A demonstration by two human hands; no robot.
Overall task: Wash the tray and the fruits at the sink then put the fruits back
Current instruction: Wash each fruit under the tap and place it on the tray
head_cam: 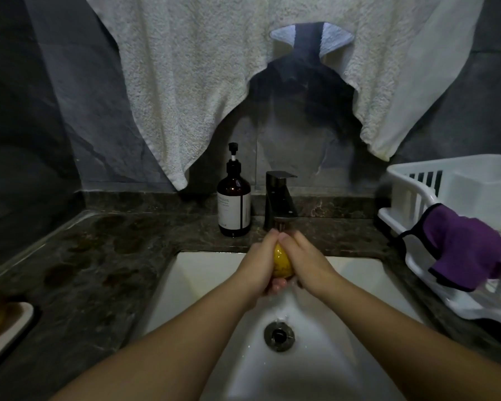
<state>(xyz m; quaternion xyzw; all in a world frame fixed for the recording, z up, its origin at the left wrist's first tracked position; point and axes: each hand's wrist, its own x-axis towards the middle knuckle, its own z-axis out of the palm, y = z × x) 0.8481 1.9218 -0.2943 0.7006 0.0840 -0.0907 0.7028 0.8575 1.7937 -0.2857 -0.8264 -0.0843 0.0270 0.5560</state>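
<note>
Yellow fruit (282,263) being washed under the tap (279,202).
Both hands (256,266) (308,263) are cupping it, fingers curled; its long axis is running twelve-to-six; bottle (234,205) label unreadable.

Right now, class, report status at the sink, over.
Both hands, left and right, grip yellow fruit under faucet. Water running into sink. Nothing obstructing.

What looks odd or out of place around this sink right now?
Mostly the white towels: they hang over the wall behind the faucet, leaving a ragged gap. A purple cloth droops over the white rack's rim. Otherwise, both hands hold a yellow fruit over the sink normally.
</note>
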